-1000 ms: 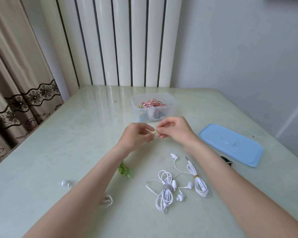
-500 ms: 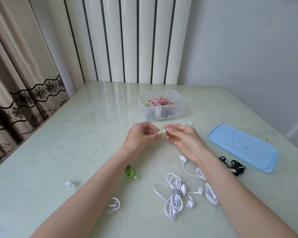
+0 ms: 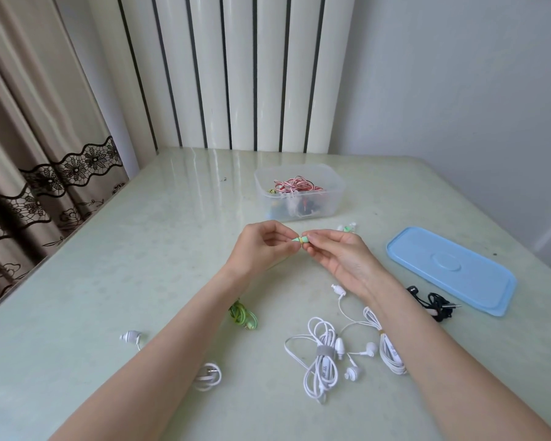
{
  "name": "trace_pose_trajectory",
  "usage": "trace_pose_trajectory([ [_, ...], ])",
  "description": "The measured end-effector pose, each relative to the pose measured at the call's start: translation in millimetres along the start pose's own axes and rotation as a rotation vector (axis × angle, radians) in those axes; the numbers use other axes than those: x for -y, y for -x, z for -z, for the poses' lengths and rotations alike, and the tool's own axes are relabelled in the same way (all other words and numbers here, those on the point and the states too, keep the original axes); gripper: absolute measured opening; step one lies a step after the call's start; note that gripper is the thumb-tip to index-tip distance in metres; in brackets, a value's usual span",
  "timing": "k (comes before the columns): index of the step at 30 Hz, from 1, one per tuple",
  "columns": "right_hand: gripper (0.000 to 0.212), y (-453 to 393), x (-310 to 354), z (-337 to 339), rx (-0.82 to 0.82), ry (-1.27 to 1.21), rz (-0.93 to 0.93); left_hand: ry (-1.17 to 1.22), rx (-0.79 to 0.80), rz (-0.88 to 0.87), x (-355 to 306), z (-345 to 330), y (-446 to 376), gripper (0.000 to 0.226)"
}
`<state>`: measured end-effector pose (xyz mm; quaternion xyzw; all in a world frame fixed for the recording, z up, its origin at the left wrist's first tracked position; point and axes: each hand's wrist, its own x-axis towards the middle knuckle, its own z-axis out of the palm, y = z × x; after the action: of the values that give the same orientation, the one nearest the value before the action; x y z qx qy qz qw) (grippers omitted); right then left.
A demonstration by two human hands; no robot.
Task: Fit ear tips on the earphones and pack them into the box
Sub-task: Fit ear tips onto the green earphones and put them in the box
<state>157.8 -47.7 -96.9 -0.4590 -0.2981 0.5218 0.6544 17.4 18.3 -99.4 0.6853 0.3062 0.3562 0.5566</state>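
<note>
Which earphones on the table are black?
The black earphones, a tangled bundle lying against the near edge of the blue lid, beside the right forearm. The other loose bundles are white or green.

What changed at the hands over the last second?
The pale piece pinched a second ago has given way to a green earbud, pinched between left hand and right hand. Unchanged: both hands pinching, box, blue lid, white earphones.
</note>
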Motion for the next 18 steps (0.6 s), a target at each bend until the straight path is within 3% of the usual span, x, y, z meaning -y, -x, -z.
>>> trace_pose_trajectory([
  [7,0.013,1.0,2.2,-0.1,0.025,-0.076,-0.099,0.123,0.069,0.028,-2.3,1.9,3.9,0.007],
  [12,0.013,0.2,-0.7,-2.1,0.024,-0.063,-0.063,0.258,0.056,0.149,-0.5,1.8,2.8,0.005],
  [18,0.013,0.8,-1.9,-0.1,0.015,-0.006,-0.004,0.257,0.042,0.203,0.2,1.2,2.8,0.002],
])
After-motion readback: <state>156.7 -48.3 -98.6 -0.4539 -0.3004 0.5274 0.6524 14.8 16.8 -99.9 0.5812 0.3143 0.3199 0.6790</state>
